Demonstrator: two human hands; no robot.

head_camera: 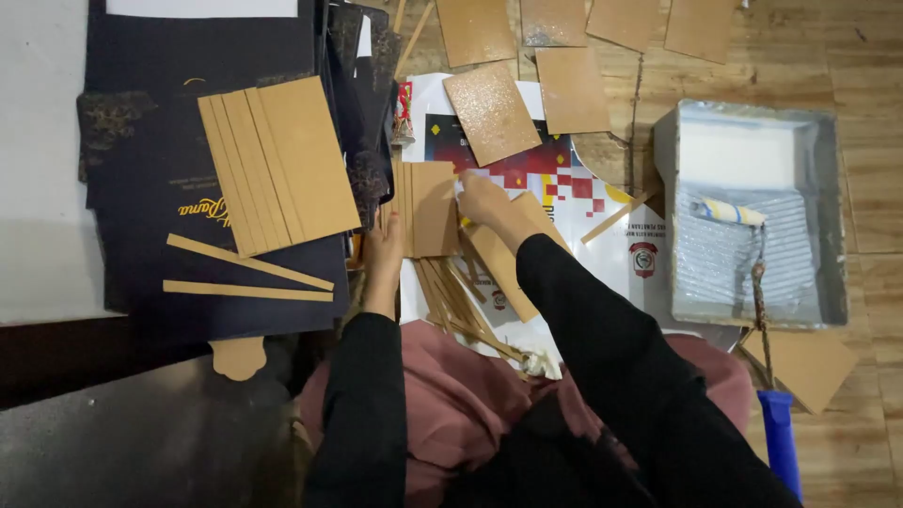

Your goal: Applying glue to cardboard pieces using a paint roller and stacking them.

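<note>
A small stack of brown cardboard panels (428, 209) lies on a printed paper sheet (616, 249) in front of me. My left hand (383, 252) rests flat against the stack's left edge, fingers together. My right hand (482, 199) presses on its right edge, fingertips on the card. Under the stack fan several thin brown cardboard strips (461, 306). Both arms wear black sleeves.
A bigger stack of brown panels (280, 165) and two loose strips (246, 276) lie on dark blue covers (188, 56) at left. Glue-wet brown cards (489, 111) lie beyond. A grey paint tray (828, 216) with a small roller (729, 211) stands at right.
</note>
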